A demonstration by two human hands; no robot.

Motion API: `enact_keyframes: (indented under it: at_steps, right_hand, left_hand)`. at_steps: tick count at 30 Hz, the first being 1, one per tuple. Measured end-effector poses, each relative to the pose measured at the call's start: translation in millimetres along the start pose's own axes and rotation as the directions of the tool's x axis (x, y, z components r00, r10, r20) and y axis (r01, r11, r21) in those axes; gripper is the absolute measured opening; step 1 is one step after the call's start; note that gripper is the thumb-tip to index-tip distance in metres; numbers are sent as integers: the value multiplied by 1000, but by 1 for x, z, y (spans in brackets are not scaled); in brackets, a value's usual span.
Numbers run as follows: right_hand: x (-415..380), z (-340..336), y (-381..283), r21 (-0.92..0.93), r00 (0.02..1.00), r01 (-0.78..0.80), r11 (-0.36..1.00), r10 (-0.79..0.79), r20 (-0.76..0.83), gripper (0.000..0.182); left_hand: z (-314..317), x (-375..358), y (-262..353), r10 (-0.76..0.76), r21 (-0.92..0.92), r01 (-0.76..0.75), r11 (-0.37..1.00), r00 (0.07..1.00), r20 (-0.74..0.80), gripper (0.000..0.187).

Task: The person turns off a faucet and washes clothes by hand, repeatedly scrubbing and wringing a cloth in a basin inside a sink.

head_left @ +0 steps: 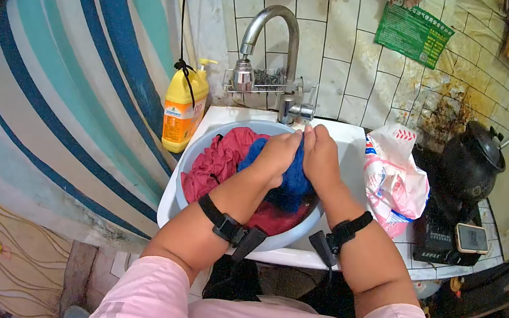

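A light blue basin [181,177] sits in the white sink [356,135], with red cloth [217,159] bunched in its left part and more red cloth low in it. My left hand [279,154] is closed on a blue cloth [291,182] above the middle of the basin. Beside it, my right hand [320,156] grips the same cloth, its fingers closed near the top. The two hands are close together, and the blue cloth hangs between and below them into the basin.
Behind the basin rises a curved metal faucet [294,44]. A yellow pump bottle [184,110] stands at the left. To the right are a crumpled plastic bag [394,179], a dark pot [473,162] on a black stove and a small device [472,239].
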State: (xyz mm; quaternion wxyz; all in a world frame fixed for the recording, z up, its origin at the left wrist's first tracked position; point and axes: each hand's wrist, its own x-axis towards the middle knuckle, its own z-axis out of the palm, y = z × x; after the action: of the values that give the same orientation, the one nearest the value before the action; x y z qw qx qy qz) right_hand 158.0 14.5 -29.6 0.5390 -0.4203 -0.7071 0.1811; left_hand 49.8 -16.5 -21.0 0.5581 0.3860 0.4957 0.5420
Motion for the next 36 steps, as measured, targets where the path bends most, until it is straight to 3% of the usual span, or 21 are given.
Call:
enact_keyframes:
  at_steps: [7, 9, 10, 13, 16, 17, 18, 20, 22, 24, 25, 28, 31, 34, 35, 36]
  right_hand:
    - [3, -4, 29, -3, 999, -23, 1000, 23, 27, 36]
    - [3, -7, 27, -27, 988, -89, 996, 92, 123, 38]
    - [3, -8, 24, -27, 989, -83, 996, 85, 124, 38]
    - [-6, -14, 2, -31, 983, -57, 998, 61, 176, 36]
    - [-19, -19, -32, -38, 982, 39, 998, -32, 185, 34]
    - [-24, -18, -37, -55, 978, 135, 989, -124, 170, 34]
    - [-25, -17, -39, -73, 964, 227, 971, -214, 156, 34]
    - [-18, -10, -27, -136, 976, 189, 973, -171, 131, 33]
    - [-6, -9, -10, -148, 999, 50, 988, -46, 27, 33]
    - [1, -10, 9, -179, 1000, 23, 983, -20, 19, 33]
    - [3, -10, 19, -159, 999, 13, 987, -7, 39, 35]
    - [2, -13, 15, -154, 998, -20, 988, 28, 49, 38]
    - [0, -16, 2, -139, 991, -105, 985, 116, 70, 38]
    - [-13, -17, -24, -149, 992, 0, 989, 18, 124, 37]
    - [-22, -18, -40, -154, 981, 134, 979, -109, 157, 35]
    - [-27, -17, -50, -153, 953, 266, 952, -236, 191, 34]
  left_hand:
    - [3, -6, 3, 100, 67, -104, 992, 993, 66, 32]
    - [2, -11, 12, 155, -166, -134, 977, 980, 124, 34]
    - [-2, -7, 13, 161, -168, -140, 976, 979, 122, 34]
    - [-14, 9, 7, 155, -257, -159, 953, 987, -36, 29]
    - [-17, 14, -1, 95, -187, -100, 977, 995, -36, 31]
    - [-18, 14, -5, 86, -189, -74, 979, 995, 57, 36]
    - [-14, 10, -7, 89, -194, -77, 978, 994, 55, 36]
    - [3, 0, -6, 109, -117, -112, 987, 993, -36, 38]
    - [8, -6, -2, 100, -88, -105, 991, 993, -60, 39]
    - [11, -11, 3, 22, -15, -21, 1000, 999, 32, 37]
    - [10, -7, 0, 49, 0, -49, 999, 992, 116, 37]
    - [12, -14, 1, 109, 11, -112, 994, 986, 122, 37]
    - [7, -5, -2, 78, -8, -77, 997, 993, 89, 36]
    - [-1, -3, -1, 104, -15, -105, 994, 994, -25, 36]
    - [-6, 3, -6, 111, -27, -112, 993, 993, -29, 36]
    - [-14, 14, -16, 114, -166, -106, 980, 993, 42, 38]
